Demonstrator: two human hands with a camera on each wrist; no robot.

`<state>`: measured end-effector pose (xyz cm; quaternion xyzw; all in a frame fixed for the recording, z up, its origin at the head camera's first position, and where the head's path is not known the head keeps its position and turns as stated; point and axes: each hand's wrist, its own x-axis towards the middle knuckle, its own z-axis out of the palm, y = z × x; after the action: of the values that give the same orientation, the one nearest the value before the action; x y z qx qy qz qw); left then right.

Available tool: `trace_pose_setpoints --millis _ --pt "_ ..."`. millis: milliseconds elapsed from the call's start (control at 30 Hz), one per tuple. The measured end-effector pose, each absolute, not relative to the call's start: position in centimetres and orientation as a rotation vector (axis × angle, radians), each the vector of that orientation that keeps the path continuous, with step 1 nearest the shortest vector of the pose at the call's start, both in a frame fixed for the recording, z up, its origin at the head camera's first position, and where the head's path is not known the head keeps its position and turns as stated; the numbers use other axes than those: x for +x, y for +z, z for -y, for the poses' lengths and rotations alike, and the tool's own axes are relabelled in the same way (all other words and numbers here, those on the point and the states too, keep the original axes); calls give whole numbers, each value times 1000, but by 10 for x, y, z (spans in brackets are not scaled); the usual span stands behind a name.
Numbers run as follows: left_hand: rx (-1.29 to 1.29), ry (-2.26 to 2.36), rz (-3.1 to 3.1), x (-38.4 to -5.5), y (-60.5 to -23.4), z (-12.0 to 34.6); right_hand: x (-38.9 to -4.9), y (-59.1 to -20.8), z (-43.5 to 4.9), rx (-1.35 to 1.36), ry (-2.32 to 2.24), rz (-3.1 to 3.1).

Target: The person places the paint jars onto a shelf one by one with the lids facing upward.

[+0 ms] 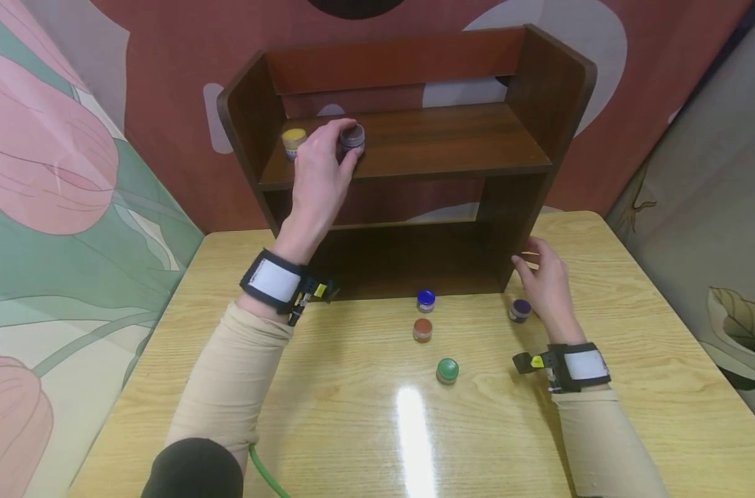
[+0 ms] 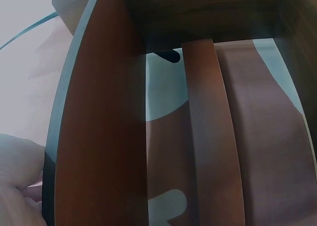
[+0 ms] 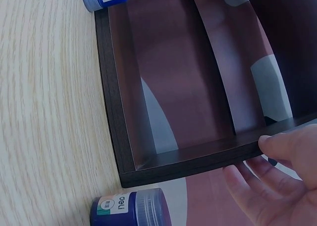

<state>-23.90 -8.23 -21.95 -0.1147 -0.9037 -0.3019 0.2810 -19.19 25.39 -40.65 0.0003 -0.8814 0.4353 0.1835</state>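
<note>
At the left part of the upper board, my left hand [image 1: 321, 169] pinches a small paint jar with a dark lid [image 1: 352, 136] between thumb and fingers. Close beside it stands a yellow paint jar [image 1: 294, 143]. The left wrist view shows part of that hand [image 2: 20, 179] at the front edge of the board; the jar is hidden there. My right hand [image 1: 547, 280] grips the right side panel of the brown wooden shelf [image 3: 208, 169], thumb on the front edge and fingers round the outside. A purple paint jar [image 1: 520, 310] stands on the table near this hand.
Blue [image 1: 425, 300], orange-brown [image 1: 422, 330] and green [image 1: 447, 371] paint jars stand on the wooden table [image 1: 346, 415] before the shelf. Patterned cloth [image 1: 166, 104] hangs behind and at both sides. A green cable [image 1: 267, 474] runs by the left forearm.
</note>
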Motion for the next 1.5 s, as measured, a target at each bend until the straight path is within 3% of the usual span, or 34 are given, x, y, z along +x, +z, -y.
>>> trace_pose_setpoints --millis 1500 --pt "-226 -808 2554 -237 -212 80 -190 -406 -254 0 1217 2493"
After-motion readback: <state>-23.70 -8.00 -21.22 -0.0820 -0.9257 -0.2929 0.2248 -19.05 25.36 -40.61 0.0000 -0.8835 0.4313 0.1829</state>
